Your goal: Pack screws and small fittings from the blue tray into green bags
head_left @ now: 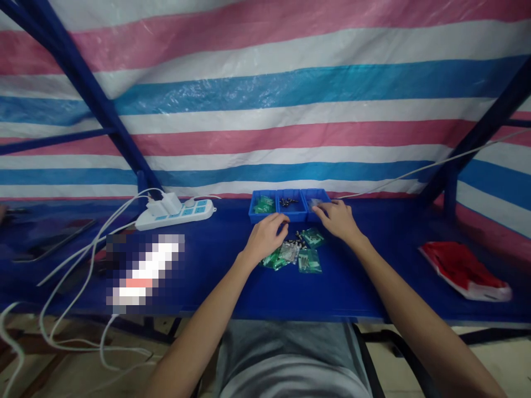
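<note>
My left hand (267,237) is over the left side of a pile of small packets (286,253), its fingers curled toward the thumb; anything in them is hidden. My right hand (339,219) reaches to the right blue bin (324,194), fingertips drawn together at its front edge beside clear plastic. What they pinch is too small to make out. Green packets (264,204) fill the left bin, and small dark metal screws (287,203) lie in the middle one. Between my hands are loose screws (299,240) and two green-backed packets of hardware, the nearer packet (310,261) holding long screws.
A white power strip (178,214) with plugged-in adapters stands at left, its white cables (89,249) trailing over the table edge. A phone-like dark slab (58,240) lies far left. At right rests a red and white plastic bag (467,271). Striped sheeting (290,132) hangs behind.
</note>
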Action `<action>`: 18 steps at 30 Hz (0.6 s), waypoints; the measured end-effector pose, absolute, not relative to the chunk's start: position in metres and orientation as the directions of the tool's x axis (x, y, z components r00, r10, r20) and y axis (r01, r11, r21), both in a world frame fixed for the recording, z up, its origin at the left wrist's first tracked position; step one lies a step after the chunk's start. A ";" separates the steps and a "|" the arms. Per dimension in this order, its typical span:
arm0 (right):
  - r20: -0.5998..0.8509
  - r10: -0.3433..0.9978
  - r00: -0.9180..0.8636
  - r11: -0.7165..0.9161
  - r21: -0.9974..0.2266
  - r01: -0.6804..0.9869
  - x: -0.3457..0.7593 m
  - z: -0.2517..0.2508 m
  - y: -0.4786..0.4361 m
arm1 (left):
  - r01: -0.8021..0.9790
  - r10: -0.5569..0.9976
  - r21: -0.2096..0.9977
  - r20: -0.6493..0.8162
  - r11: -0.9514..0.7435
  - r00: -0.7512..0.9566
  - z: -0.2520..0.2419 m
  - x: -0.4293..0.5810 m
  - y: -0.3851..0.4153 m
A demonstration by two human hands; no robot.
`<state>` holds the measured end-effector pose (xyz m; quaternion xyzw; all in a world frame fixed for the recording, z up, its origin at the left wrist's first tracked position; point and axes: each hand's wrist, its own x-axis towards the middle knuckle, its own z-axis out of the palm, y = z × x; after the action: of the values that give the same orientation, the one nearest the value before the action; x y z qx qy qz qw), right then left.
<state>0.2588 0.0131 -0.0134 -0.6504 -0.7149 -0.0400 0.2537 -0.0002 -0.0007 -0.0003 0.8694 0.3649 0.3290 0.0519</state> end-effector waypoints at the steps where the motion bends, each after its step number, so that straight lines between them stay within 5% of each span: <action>1: 0.424 0.905 -0.035 0.167 -0.277 0.946 0.260 -0.014 0.014 | 0.600 0.665 0.325 0.535 -0.731 0.521 0.000 0.000 -0.001; 9: 0.586 0.810 -0.023 0.282 -0.356 0.891 0.254 -0.001 0.003 | 0.612 0.691 0.350 0.521 -0.709 0.502 0.002 -0.003 -0.001; 14: 0.224 0.954 -0.200 0.270 -0.345 0.899 0.244 -0.001 -0.009 | 0.606 0.685 0.342 0.499 -0.718 0.531 0.002 -0.006 0.000; 18: 0.089 0.978 -0.187 0.205 -0.278 0.938 0.246 -0.011 -0.008 | 0.633 0.698 0.334 0.510 -0.699 0.502 0.003 -0.003 -0.002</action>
<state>0.2459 -0.0083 -0.0111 -0.6253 -0.7663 0.0804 0.1239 -0.0034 -0.0017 0.0035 0.8651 0.3846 0.3180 0.0516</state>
